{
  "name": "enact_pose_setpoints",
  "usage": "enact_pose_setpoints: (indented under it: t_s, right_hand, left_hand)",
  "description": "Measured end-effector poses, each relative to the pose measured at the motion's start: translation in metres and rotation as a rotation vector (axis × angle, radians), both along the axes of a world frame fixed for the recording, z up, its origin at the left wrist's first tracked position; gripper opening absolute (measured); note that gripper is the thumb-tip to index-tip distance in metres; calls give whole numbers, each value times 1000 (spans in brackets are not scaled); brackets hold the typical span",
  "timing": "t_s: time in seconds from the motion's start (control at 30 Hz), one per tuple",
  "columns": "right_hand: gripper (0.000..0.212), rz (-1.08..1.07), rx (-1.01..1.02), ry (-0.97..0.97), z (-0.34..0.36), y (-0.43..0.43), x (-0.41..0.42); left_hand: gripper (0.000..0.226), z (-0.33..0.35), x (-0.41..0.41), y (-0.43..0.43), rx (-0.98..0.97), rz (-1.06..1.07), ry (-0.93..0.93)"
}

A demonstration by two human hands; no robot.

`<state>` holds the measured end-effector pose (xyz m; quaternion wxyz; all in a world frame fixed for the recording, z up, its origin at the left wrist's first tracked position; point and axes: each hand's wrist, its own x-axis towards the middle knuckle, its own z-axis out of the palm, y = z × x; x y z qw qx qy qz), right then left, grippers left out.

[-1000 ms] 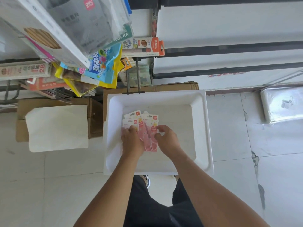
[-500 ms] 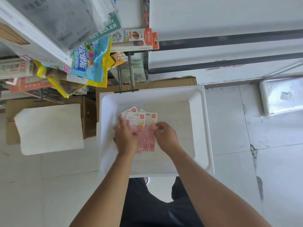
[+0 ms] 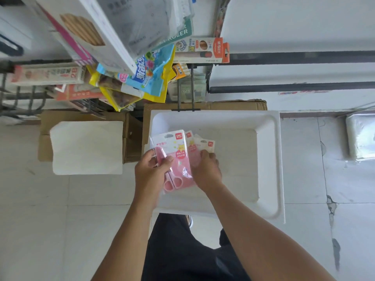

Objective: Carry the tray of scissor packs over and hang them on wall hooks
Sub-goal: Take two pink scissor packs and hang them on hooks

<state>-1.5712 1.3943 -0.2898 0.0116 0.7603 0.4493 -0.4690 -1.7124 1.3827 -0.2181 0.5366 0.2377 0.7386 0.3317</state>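
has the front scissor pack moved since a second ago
Yes. The front scissor pack lay flat in the white tray; the left hand has lifted it, overlapping the tray's left rim.

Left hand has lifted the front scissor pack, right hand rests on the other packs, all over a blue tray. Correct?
Not quite: the tray is white, as the head view shows. The rest holds: the left hand grips the front scissor pack, and the right hand rests on the other packs.
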Motion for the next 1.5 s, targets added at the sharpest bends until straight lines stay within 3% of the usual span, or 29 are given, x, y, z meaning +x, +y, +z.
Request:
enact_pose_setpoints:
  t_s: [0.1, 0.2, 0.33, 0.43, 0.63, 0.8, 0.93, 1.27, 1.5]
  right_hand:
    - [63, 167, 35, -175, -5, -4, -13]
    - [58, 167, 43, -209, -11, -3, -22]
    - [26, -106, 66, 49, -7, 1, -14]
    - [13, -179, 91, 170, 8, -1, 7]
    - [37, -363, 123, 509, 61, -16, 60]
    - [54, -474, 283, 716, 122, -30, 92]
    - [47, -535, 450, 761, 173, -42, 119]
    - [32, -373, 689, 892, 276, -49, 220]
    - [37, -235, 861, 967, 366, -52, 276]
  left_hand:
    - [31, 7, -10, 0, 5, 24, -21]
    - [33, 13, -17, -1, 23, 15, -14]
    - [24, 20, -23, -3, 48, 41, -56]
    - [21, 30, -20, -5, 67, 44, -84]
    - [21, 64, 2, -8, 143, -12, -163]
    - [24, 103, 18, 1, 249, -91, -215]
    - [26, 136, 37, 6, 328, -172, -278]
    - [32, 233, 126, -12, 562, -167, -273]
    - [29, 317, 187, -30, 783, -153, -252]
